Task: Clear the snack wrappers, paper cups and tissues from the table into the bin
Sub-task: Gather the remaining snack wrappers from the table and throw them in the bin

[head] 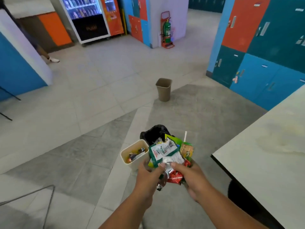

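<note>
**A:** What did the head camera show of the hands?

**B:** Both were close together at about 6 o'clock, low in the view. The left hand (149, 175) and the right hand (189, 177) were closed on one bundle of wrappers (166, 156), thumbs pressed on top of it. The bundle fanned up toward 12 o'clock: a green-and-white packet on top, a red one beneath near the right palm, a yellow-green one on the right side, and a thin white stick (185, 137) poking up. I couldn't tell whether any cups or tissues were in it.

**A:** And the bin?

**B:** A cream bin (132, 162) stood on the floor just beside the left hand, at its 10 o'clock, with a few wrappers already inside. A black bag (155, 133) lay right behind the bundle, at 12 o'clock. A second, brown bin (163, 90) stood well apart, farther up the floor, also toward 12 o'clock.

**A:** The table?

**B:** Its pale top (267, 154) ran along the 3 o'clock side, near the right forearm.

**A:** Anything else?

**B:** Blue and red lockers (264, 47) at 2 o'clock, a vending machine (89, 19) at 11, and a fire extinguisher (167, 30) near 12.
</note>
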